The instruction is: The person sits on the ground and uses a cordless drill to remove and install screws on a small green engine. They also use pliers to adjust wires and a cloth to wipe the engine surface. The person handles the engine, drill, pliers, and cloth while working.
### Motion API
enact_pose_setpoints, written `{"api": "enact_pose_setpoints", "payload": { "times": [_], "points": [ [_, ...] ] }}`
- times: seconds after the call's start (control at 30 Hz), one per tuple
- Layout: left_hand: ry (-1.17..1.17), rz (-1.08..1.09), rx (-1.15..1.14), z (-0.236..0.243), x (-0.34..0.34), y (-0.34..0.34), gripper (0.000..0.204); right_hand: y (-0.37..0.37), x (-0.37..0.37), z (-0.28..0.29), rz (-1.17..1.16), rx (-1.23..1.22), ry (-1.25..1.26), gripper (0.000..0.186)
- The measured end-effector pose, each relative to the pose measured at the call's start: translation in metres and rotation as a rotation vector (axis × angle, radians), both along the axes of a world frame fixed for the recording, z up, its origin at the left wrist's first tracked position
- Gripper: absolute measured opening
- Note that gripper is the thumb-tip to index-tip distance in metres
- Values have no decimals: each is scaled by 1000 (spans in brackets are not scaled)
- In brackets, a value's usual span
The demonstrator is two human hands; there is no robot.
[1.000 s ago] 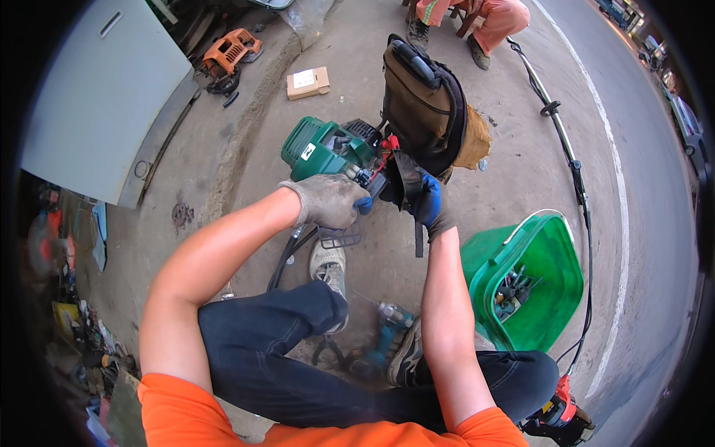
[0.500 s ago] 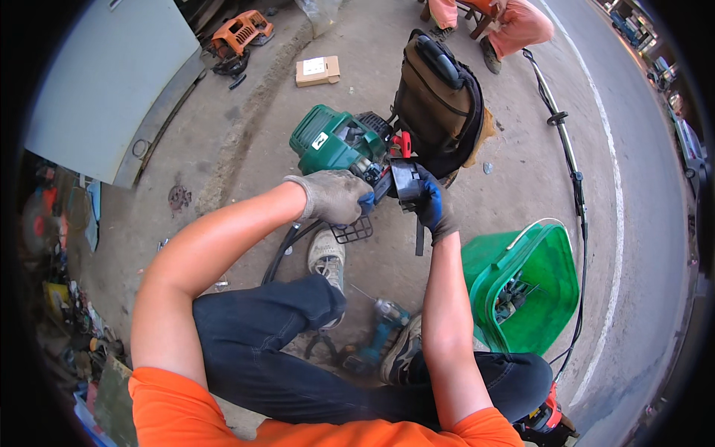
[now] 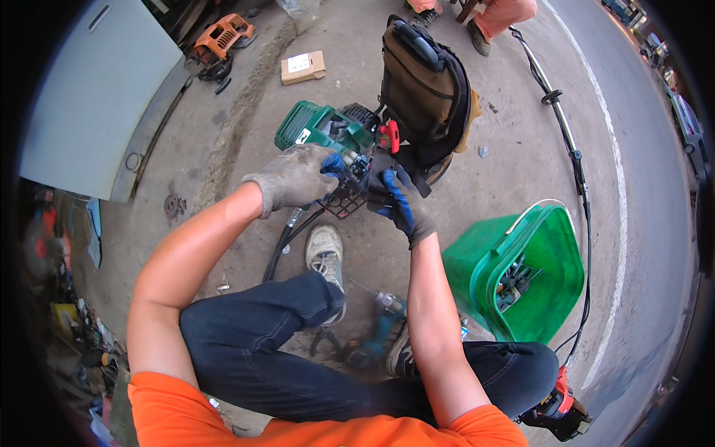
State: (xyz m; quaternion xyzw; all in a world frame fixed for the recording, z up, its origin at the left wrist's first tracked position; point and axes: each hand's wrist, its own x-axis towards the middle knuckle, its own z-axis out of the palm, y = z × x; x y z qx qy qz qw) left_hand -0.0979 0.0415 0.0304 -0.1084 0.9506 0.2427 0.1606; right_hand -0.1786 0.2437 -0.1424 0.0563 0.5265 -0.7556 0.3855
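A small green-covered engine (image 3: 313, 125) lies on its side ahead of me, by a brown and black backpack frame (image 3: 423, 93). My left hand (image 3: 294, 175), in a grey glove with blue fingertips, is at the engine's carburetor (image 3: 356, 160) with its fingers drawn together; anything between them is hidden. In my right hand (image 3: 406, 205), also gloved, is a black plastic cover (image 3: 381, 173), held close against the carburetor side. A red part (image 3: 389, 136) sits just beyond it. Below my hands a black grid guard (image 3: 344, 205) shows partly.
A green bucket (image 3: 484, 261) with metal parts inside stands at the right. Between my feet lies a teal cordless drill (image 3: 383, 328). Farther off are a cardboard box (image 3: 303, 67), an orange engine cover (image 3: 223, 37), a long pole tool (image 3: 562, 134) and a seated person's legs (image 3: 506, 15).
The black cover has turned and come nearer the engine in my right hand. My left hand has shifted left and up, toward the carburetor's top. The whole view has moved slightly.
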Motion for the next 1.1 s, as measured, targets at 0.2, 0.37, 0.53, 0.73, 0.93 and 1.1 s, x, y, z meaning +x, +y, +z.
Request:
{"api": "enact_pose_setpoints", "payload": {
  "times": [0.2, 0.37, 0.53, 0.73, 0.93, 1.1],
  "points": [
    [-55, 4, -11, -21, 19, 3, 30, 22, -63, -28, 281, -128, -134, 56],
    [201, 241, 310, -92, 65, 18, 18, 21, -80, -16, 331, -209, -142, 58],
    [585, 205, 306, -134, 69, 67, 21, 30, -79, -11, 263, -265, -256, 50],
    [759, 308, 299, -184, 50, 82, 20, 37, -69, -4, 326, -203, -169, 57],
    [770, 326, 278, -206, 36, 88, 19, 45, -64, -30, 385, -206, -116, 49],
    [827, 414, 302, -208, 36, 90, 22, 22, -22, -24, 39, -250, -20, 63]
  ]
}}
